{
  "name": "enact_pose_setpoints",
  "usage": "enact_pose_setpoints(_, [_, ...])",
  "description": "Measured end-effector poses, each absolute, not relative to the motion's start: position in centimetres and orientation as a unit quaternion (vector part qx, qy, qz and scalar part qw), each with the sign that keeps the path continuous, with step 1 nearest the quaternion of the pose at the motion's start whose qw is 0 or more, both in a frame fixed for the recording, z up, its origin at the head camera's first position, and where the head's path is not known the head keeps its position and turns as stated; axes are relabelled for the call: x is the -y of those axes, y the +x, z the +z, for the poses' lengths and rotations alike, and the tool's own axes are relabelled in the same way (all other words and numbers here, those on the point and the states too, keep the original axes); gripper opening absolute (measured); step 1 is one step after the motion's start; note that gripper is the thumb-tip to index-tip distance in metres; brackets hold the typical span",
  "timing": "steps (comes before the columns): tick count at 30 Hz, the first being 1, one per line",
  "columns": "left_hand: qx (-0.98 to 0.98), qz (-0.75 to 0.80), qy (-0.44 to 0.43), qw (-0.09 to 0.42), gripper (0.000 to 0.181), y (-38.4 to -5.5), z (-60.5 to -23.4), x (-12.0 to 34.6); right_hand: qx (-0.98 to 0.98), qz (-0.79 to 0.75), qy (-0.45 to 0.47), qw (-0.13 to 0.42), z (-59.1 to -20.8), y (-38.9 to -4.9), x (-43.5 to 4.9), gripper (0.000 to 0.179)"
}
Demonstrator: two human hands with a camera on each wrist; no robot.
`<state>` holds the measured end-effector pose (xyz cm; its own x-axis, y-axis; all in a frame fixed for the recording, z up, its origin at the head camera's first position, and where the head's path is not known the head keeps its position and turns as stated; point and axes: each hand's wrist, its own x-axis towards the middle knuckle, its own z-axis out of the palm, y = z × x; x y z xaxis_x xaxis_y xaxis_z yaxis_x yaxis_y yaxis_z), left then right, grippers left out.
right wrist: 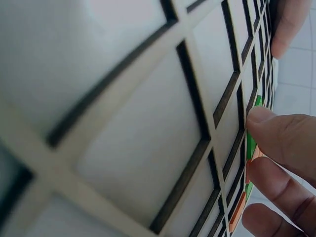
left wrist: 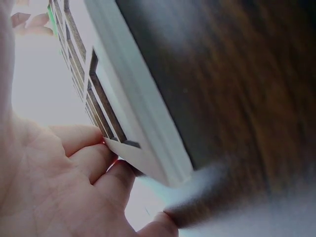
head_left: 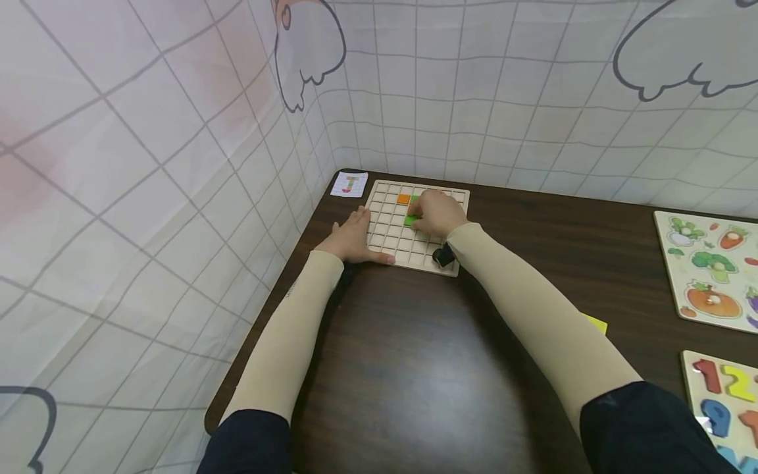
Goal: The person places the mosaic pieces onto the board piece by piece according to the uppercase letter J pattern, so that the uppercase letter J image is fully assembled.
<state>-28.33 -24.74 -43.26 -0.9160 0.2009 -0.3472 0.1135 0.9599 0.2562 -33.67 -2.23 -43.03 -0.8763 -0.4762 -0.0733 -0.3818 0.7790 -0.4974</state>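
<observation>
A pale wooden grid board (head_left: 391, 240) lies flat near the back left of the table. Its left edge and front corner are touched by my left hand (head_left: 353, 238), fingers extended along the side, thumb spread at the front. Over the grid, my right hand (head_left: 438, 214) curls its fingers down. In the right wrist view, its thumb and forefinger pinch an orange tile (right wrist: 257, 152), largely covered by the fingertips. One green tile (head_left: 410, 220) sits just below the fingers; another orange tile (head_left: 403, 199) and a second green tile (head_left: 414, 198) are in the squares above.
A small card (head_left: 349, 185) with a coloured hook shape lies left of the board. At far right are a vegetable puzzle board (head_left: 707, 266) and a number puzzle board (head_left: 719, 378). A yellow piece (head_left: 597, 323) shows beside the right forearm. Curtains border the table's left and back.
</observation>
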Motion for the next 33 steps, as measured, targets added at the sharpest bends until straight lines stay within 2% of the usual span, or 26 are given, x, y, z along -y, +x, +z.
enact_pose_setpoints(6, [-0.970, 0.115, 0.091, 0.195, 0.140, -28.6, -43.8, 24.3, -0.934, -0.259, -0.223, 0.103, -43.2, -32.8, 0.6, 0.030])
enact_pose_setpoints(19, [-0.971, 0.119, 0.090, 0.187, 0.143, -29.1, -44.2, 24.7, -0.918, -0.257, -0.285, 0.094, -42.6, -29.9, -4.8, 0.020])
enact_pose_setpoints(28, [-0.970, 0.125, 0.093, 0.185, 0.143, -29.1, -43.9, 24.8, -0.916, -0.221, -0.308, 0.134, -42.1, -27.8, -8.4, 0.014])
enact_pose_setpoints(33, [-0.968, 0.130, 0.098, 0.190, 0.142, -29.0, -43.8, 24.6, -0.914, -0.211, -0.318, 0.138, -42.6, -27.0, -9.9, 0.011])
